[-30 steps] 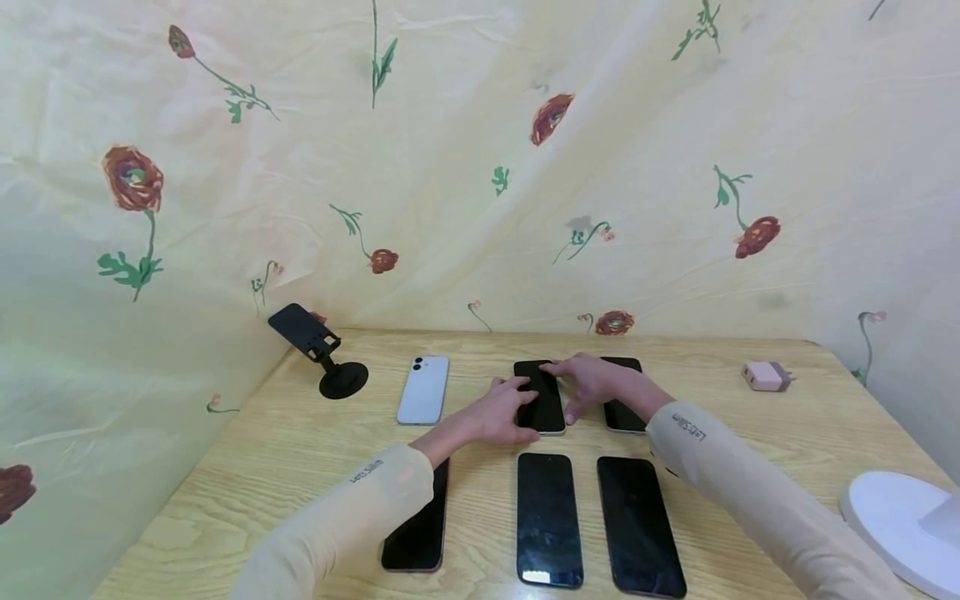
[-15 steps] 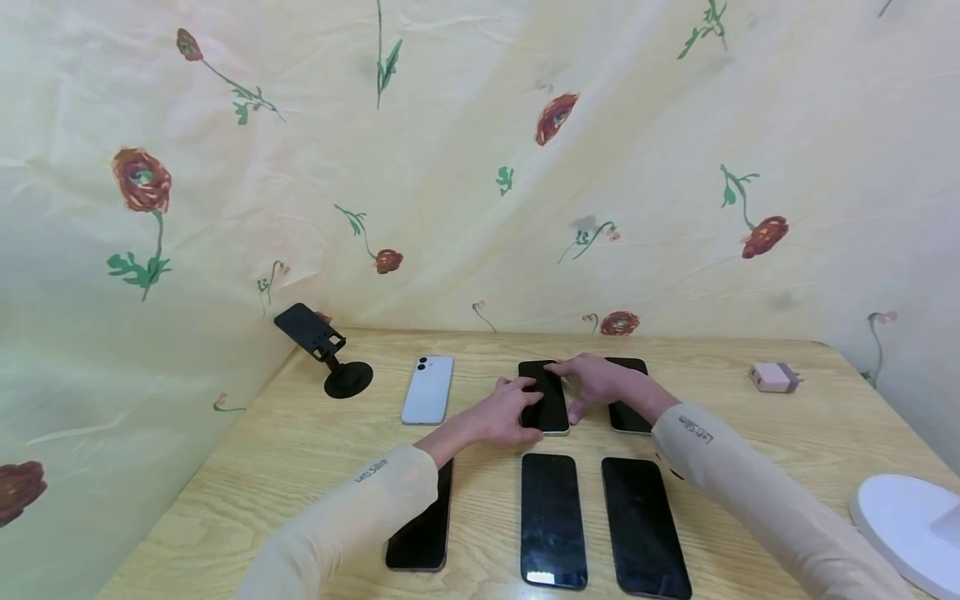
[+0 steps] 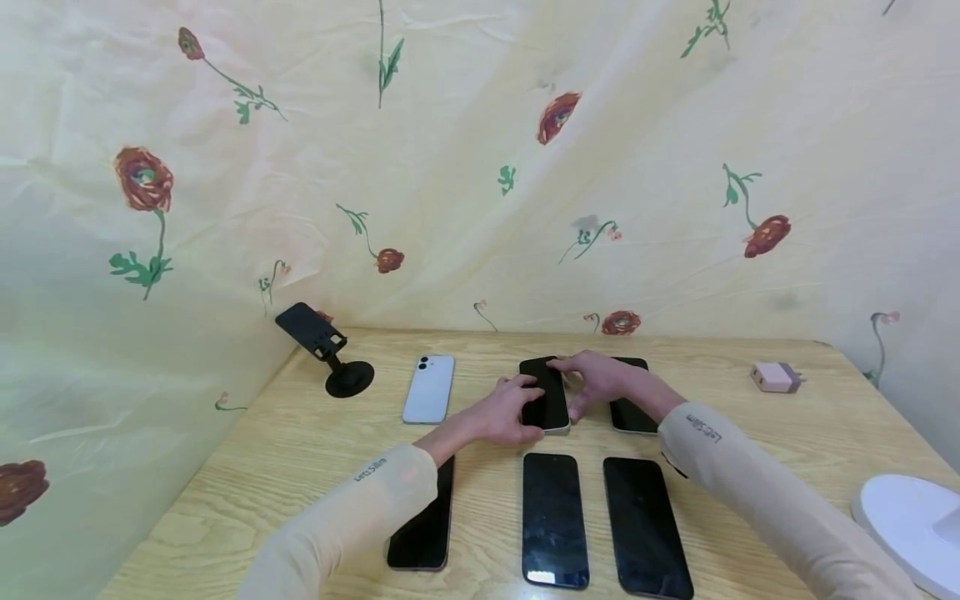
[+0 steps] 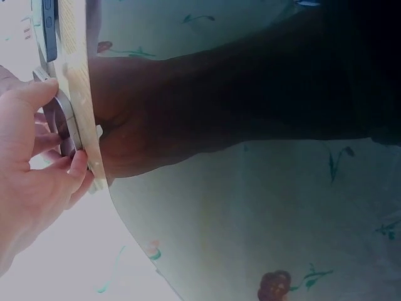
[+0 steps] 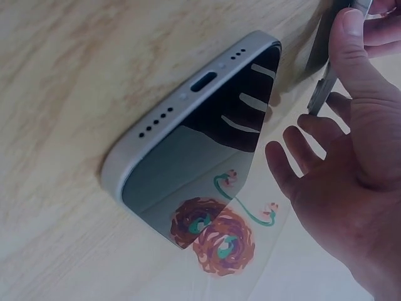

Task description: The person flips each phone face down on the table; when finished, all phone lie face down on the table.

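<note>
Far middle of the light wooden counter: slim black-screened phone with pale metal edges, pinched by left hand and right hand (fingers curled on both long sides). Probably stiff, slippery, breakable glass; best held by edges.

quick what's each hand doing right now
Left hand: fingers grip the middle phone at its left edge.
Right hand: fingers grip the same phone's right edge.

A wooden table carries phones, a black phone stand, a pink charger.
</note>
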The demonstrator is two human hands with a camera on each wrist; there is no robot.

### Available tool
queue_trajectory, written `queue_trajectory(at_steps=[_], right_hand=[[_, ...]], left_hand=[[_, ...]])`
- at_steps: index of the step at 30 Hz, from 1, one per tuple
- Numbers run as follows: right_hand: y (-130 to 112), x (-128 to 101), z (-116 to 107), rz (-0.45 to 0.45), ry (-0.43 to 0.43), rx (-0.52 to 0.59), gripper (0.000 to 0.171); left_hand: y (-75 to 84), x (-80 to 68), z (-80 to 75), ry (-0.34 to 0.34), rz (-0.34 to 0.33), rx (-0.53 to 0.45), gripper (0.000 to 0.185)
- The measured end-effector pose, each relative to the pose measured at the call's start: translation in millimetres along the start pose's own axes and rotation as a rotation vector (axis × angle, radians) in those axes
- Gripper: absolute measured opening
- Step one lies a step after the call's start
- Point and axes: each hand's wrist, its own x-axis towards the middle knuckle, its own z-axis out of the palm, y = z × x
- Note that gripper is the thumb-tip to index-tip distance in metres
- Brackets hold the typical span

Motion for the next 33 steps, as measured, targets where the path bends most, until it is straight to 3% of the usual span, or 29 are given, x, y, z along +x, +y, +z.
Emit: queue_trajectory(at_steps=[14, 33], right_hand=[[-1, -4, -6, -0.019, 0.034, 0.099, 0.094], [-12, -4, -11, 0.006, 0.080, 0.133, 0.107]], left_hand=[[-1.8, -1.4, -1.2, 0.002, -0.001, -0.061, 0.076], [-3.4, -5.8, -3.3, 0.002, -0.050, -0.156, 0.094]])
